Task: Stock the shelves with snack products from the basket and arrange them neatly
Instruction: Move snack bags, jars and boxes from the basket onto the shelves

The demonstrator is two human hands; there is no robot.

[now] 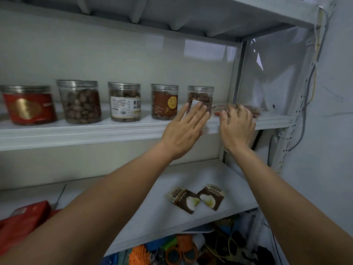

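Here, left hand (183,131) flat on jar (200,92); right hand (237,127) over packet (255,110), grip unclear.

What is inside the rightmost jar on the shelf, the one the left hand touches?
Brown nuts show through the clear wall of the jar. The left hand and a white label cover its lower front, so the contents there are hidden.
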